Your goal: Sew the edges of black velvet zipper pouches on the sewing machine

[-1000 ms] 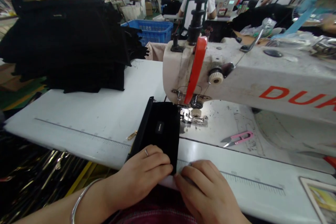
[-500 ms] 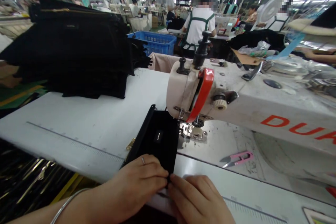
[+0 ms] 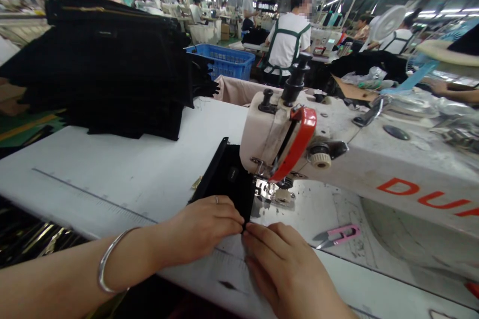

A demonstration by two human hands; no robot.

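Currently, 1 black fabric piece (image 3: 217, 179) is held flat on the tabletop (image 3: 112, 169), to the left of the sewing machine (image 3: 348, 144), with its right-hand edge set beside the presser foot (image 3: 266, 189). Its near corner is pinched by both hands: the fingertips of the left hand (image 3: 205, 224) are pressed down on the fabric, and those of the right hand (image 3: 288, 264) are brought together at the same corner, so that the 2 hands nearly meet. On the piece, 1 small label (image 3: 233, 174) is shown (its lettering is too small to be read), and 1 zipper pull (image 3: 196, 182) is seen at the far side, by the raised left edge.

As for progress, the edge is judged to be lined up at the foot, and the piece is judged unfinished, since it is being guided by hand there. No stitches can be made out (black thread on black cloth would be easily lost), so how much of the edge has been sewn cannot be told. Similar black pieces are piled in a tall stack (image 3: 123, 70) at the left; whether they are finished or waiting is not shown. Pink-handled snips (image 3: 339, 236) are laid to the right of the foot, untouched by either hand.
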